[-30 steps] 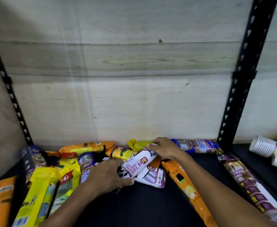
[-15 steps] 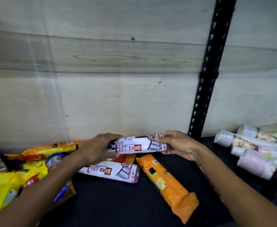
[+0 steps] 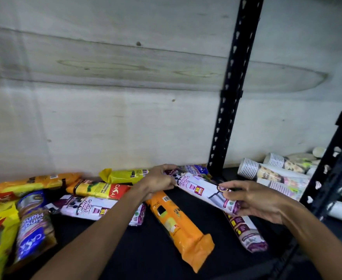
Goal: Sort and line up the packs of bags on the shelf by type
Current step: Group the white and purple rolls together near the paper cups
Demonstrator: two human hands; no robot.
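Note:
A white-and-purple drawstring-bag pack (image 3: 201,189) is held slanted above the black shelf (image 3: 145,249). My left hand (image 3: 158,180) grips its far end and my right hand (image 3: 253,199) grips its near end. Under it lies another purple pack (image 3: 247,233), pointing toward me. A matching white-and-purple pack (image 3: 97,209) lies flat to the left. An orange pack (image 3: 178,225) lies diagonally in the middle. Yellow packs (image 3: 123,175) and a yellow-red pack (image 3: 103,189) sit near the back wall. Blue packs (image 3: 34,229) lie at the left.
A black perforated upright (image 3: 229,93) stands at the back right, a second one (image 3: 331,168) nearer at the right edge. Stacks of paper cups (image 3: 267,174) lie beyond them. A pale wooden wall (image 3: 105,98) closes the back. More yellow and orange packs (image 3: 30,183) crowd the left.
Both hands lifted the white-and-purple pack out of the pile and carried it right, over the purple pack by the upright. The view swung right as well.

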